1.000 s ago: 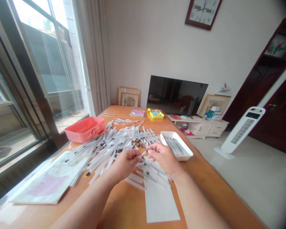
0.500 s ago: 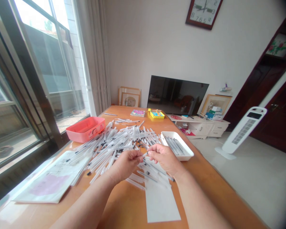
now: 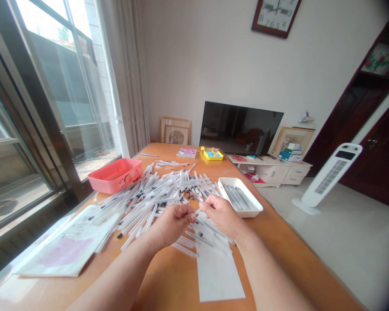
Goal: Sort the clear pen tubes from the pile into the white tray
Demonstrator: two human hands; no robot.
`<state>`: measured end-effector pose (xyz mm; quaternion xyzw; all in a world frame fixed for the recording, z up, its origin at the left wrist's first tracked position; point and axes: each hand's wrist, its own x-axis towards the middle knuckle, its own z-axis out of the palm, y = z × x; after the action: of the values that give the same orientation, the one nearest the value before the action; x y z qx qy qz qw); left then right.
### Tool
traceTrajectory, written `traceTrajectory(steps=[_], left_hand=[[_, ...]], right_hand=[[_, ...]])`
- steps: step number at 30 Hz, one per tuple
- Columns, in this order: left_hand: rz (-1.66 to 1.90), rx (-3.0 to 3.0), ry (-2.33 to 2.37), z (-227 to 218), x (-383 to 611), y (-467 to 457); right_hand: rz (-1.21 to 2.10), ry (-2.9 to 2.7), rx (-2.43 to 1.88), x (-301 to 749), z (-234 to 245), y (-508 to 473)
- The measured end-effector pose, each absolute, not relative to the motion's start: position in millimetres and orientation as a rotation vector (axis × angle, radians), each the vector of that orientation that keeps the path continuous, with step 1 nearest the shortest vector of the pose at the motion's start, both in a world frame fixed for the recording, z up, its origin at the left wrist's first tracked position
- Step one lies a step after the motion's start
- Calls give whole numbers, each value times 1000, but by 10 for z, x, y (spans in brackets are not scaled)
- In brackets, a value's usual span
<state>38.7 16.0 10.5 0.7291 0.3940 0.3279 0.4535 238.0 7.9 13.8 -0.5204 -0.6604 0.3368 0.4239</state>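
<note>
One left hand (image 3: 170, 224), one right hand (image 3: 222, 218), one pen tube (image 3: 195, 214) between them! One pink basket (image 3: 115, 176) at ten o'clock, one white tray (image 3: 228, 183) at two, one yellow box (image 3: 211, 153) at twelve, and loose pen tubes (image 3: 158, 194) past counting!

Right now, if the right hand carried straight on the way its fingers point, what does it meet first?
Probably the clear plastic pen tube between the hands, then the left hand right behind it; depth is hard to judge from this view.

The left hand (image 3: 170, 224) and right hand (image 3: 222, 219) reach forward from the bare left forearm (image 3: 116, 273) and right forearm (image 3: 272, 274), just apart, fingers pinched together, knuckles up.
</note>
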Motion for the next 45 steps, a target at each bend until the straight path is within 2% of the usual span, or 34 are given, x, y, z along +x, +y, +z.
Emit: traceTrajectory(steps=[9, 17, 24, 31, 39, 45], left_hand=[[842, 1765, 994, 131, 401, 144], [811, 1839, 1004, 119, 400, 145], [817, 1829, 999, 62, 378, 192], [799, 1805, 1016, 98, 405, 171], [781, 1739, 993, 149, 382, 170], [862, 1731, 967, 94, 416, 185]], right_hand=[[896, -1631, -1252, 2378, 139, 64], [693, -1667, -1315, 2360, 55, 118], [911, -1621, -1230, 2368, 127, 73], [665, -1653, -1319, 2341, 59, 115], [981, -1564, -1186, 2364, 118, 78], [946, -1513, -1247, 2326, 73, 102]])
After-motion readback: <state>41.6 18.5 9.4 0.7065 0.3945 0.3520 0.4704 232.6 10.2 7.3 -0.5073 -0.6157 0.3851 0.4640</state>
